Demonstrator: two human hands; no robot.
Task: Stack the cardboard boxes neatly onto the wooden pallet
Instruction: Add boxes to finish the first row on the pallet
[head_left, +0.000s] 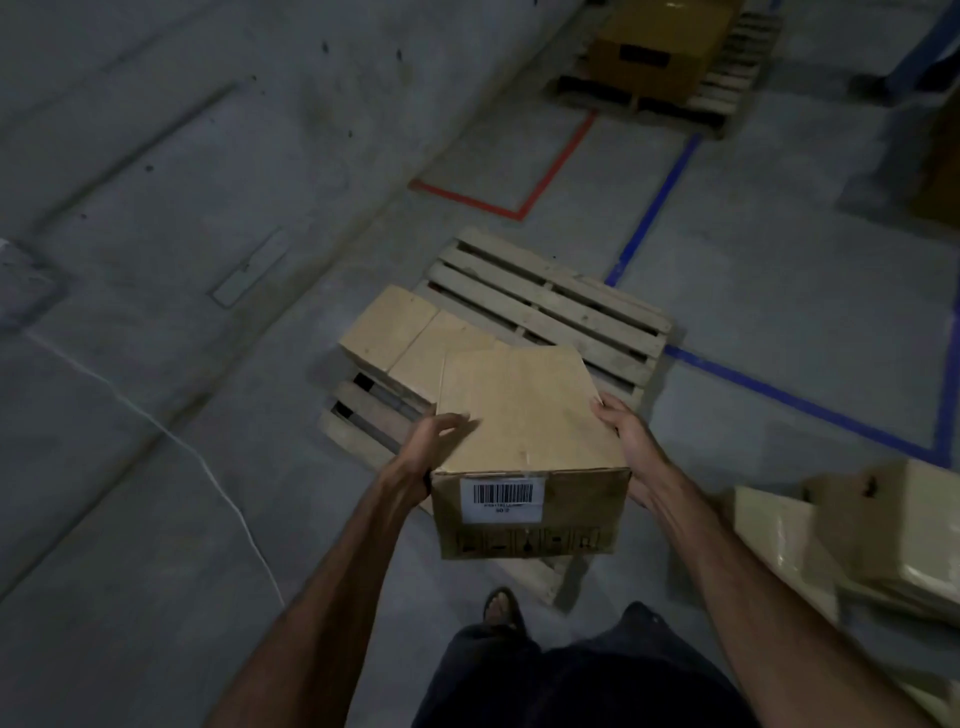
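Note:
I hold a brown cardboard box (524, 415) with a barcode label on its near face, raised above the near part of the wooden pallet (561, 306). My left hand (428, 441) grips its left side, thumb on the top face. My right hand (626, 431) clasps its right side, fingers curled at the edge. Two boxes lie side by side on the pallet's left part: one at the far left (387, 327), another (441, 353) partly hidden behind the held box. The pallet's far slats are bare.
Several pale boxes (872, 545) lie piled on the floor at the right. A second pallet (727, 98) with a yellow-brown box (660, 47) stands far back. Red (519, 208) and blue (789, 400) tape lines mark the concrete floor. A white cord (208, 467) runs across the left. My sandalled foot (501, 608) is below the box.

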